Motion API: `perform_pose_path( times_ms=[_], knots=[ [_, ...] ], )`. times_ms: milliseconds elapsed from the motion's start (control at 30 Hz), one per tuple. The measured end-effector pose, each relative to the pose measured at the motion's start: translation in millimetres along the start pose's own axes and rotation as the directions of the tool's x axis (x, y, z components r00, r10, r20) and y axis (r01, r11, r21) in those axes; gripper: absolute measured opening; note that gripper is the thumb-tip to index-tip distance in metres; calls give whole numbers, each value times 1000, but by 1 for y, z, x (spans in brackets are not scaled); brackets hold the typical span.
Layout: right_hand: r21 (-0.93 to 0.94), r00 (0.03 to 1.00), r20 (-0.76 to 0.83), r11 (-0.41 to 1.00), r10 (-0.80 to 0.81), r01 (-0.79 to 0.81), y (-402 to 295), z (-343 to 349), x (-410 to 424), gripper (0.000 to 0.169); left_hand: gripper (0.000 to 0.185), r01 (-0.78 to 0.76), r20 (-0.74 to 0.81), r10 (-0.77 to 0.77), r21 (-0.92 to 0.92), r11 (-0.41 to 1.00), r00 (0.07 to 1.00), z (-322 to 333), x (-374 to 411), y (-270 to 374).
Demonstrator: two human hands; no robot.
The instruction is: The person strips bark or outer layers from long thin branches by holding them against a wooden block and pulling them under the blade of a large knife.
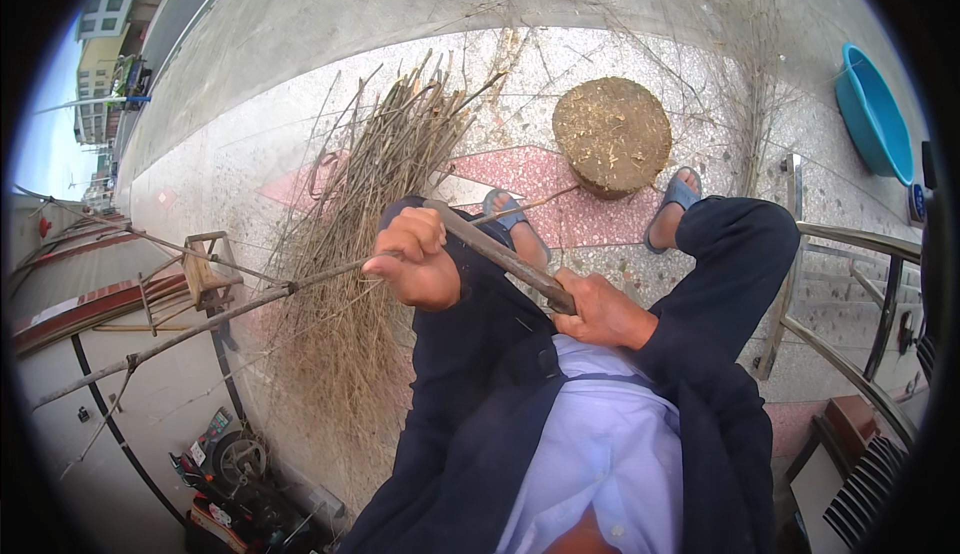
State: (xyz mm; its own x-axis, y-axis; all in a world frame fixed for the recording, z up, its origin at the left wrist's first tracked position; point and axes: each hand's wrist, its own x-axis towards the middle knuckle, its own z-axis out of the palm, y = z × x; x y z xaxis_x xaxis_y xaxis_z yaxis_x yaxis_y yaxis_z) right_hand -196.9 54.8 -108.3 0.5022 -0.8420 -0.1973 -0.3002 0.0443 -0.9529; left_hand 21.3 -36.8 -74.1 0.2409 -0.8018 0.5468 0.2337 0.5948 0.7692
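My left hand (416,258) is closed around a long, thin forked branch (247,310). The branch runs out to the lower left, and a thin length also extends from the hand towards the log round. In my right hand (604,310) is the end of a thick wooden handle (506,254), which slants up to the left and passes close by my left hand; whether it bears a tool head is unclear. Beyond my feet stands an upright log round (611,134) with wood chips on its top. A heap of cut sticks and twigs (375,164) lies left of it on the tiled ground.
A blue plastic basin (874,115) rests at the far right. Nearer are a metal railing (847,239) and loose twigs (750,89). To the left are a small wooden stool (202,273) and, lower down, a wheeled vehicle (240,464). A road lies at the upper left.
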Motion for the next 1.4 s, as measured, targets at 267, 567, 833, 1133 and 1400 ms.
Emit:
perform_pose_path(
  times_ms=[267, 567, 833, 1133, 1400],
  knots=[
    [-26, 989, 48, 990, 140, -138, 13, -7, -22, 24, 75, -279, 259, 172, 465, 840, 950, -4, -16, 18],
    [-30, 990, 122, 998, 65, -62, 4, 0, -27, 20, 73, -216, 174, 150, 467, 858, 973, -27, -27, 22],
    [-204, 962, 63, 947, 264, -246, 64, 6, -9, 30, 73, -155, 220, 83, 335, 929, 972, -31, -33, 22],
    [-154, 934, 66, 929, 350, -337, 71, -3, -16, 35, 74, -108, 250, -2, 427, 898, 968, -22, -25, 33],
    [-37, 1000, 13, 999, -9, 9, 23, -10, -30, 15, 75, -103, 324, -162, 666, 739, 932, -18, -21, 60]
  ],
)
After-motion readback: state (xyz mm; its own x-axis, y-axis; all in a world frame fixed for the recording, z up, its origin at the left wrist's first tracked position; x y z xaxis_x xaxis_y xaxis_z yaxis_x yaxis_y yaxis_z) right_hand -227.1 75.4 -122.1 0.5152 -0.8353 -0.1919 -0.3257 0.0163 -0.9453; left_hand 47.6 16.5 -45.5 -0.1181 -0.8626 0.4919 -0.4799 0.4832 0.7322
